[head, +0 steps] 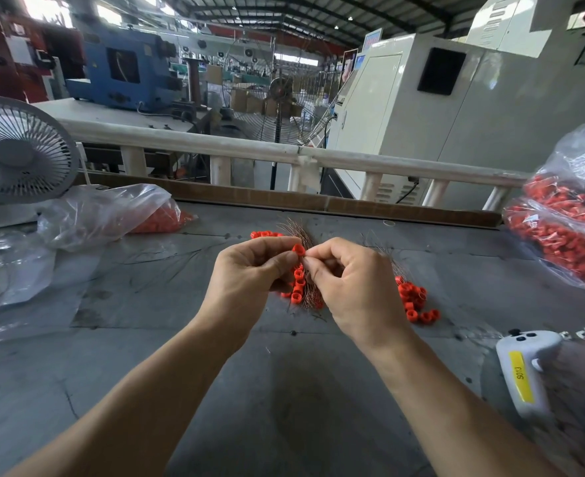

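Note:
My left hand point(249, 270) pinches a small red plastic cap point(298, 250) between thumb and forefinger above the grey table point(284, 390). Just right of it, my right hand point(349, 280) pinches a thin copper wire point(305, 257) whose end meets the cap. Below the hands hang several red caps point(298, 284) strung on wires, partly hidden by my fingers. A bundle of thin copper wires point(299, 230) lies on the table behind the hands.
More loose red caps point(415, 301) lie right of my hands. A clear bag of red caps point(566, 228) sits at the far right, another bag point(112, 211) at the left beside a white fan point(19, 153). A white controller point(525, 370) lies at the right.

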A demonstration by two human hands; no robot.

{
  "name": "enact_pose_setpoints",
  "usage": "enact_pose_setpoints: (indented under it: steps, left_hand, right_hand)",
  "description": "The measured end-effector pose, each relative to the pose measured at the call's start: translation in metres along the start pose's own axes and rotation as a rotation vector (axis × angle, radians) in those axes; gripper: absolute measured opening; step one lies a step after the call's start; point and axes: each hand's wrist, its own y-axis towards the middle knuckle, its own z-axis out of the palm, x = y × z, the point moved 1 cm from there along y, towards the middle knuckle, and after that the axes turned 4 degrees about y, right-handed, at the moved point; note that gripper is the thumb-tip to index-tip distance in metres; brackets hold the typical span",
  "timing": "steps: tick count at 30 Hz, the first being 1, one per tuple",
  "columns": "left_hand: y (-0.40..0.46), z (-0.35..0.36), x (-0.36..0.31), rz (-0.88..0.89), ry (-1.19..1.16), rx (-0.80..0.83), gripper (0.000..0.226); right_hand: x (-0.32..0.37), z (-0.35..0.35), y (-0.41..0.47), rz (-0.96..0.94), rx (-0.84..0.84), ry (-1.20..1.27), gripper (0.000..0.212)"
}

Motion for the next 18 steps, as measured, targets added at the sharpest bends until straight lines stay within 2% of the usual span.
enact_pose_setpoints:
  steps: [8,18]
  left_hand:
    - [0.0003,-0.0014,0.0010,-0.035,-0.025,-0.016,0.020]
    - [0.0022,-0.0023,0.0020,-0.099,-0.197,0.010,0.018]
  right_hand:
    - [0.0010,0.0011,0.0004,0.010,-0.008,-0.009,0.005]
    - [-0.0015,0.0032,-0.0023,0.181,0.076,0.374,0.010]
